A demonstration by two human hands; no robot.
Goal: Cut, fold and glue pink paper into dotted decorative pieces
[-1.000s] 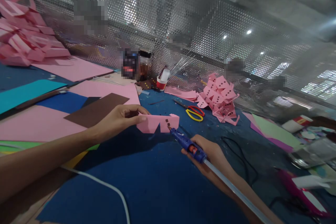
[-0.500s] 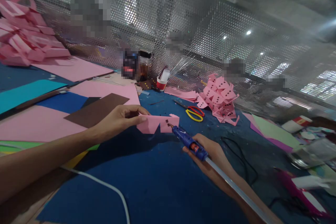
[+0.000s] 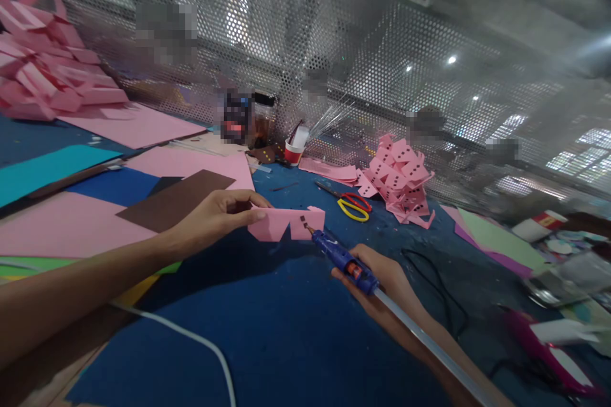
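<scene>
Between the thumb and fingers of my left hand [image 3: 222, 213] is the left end of a folded pink paper piece [image 3: 272, 224], held just above the blue table. The piece has a V-shaped notch in its lower edge and small dark squares on its right part. My right hand [image 3: 377, 273] is wrapped round a blue glue gun [image 3: 341, 254], its nozzle at the dark squares. A long clear glue stick [image 3: 420, 334] sticks out of the gun's back end. Whether the nozzle touches the paper I cannot tell.
Beyond my hands lie scissors [image 3: 353, 206] with red and yellow handles and a heap of dotted pink pieces [image 3: 398, 175]. A paper cup [image 3: 293, 149] holds thin sticks. Pink sheets [image 3: 57, 229] and a brown sheet [image 3: 176, 200] cover the left. A white cable [image 3: 191, 334] crosses the front.
Almost nothing differs. The pink paper piece and the glue gun's nozzle have shifted very slightly to the left, with both hands keeping their hold.
</scene>
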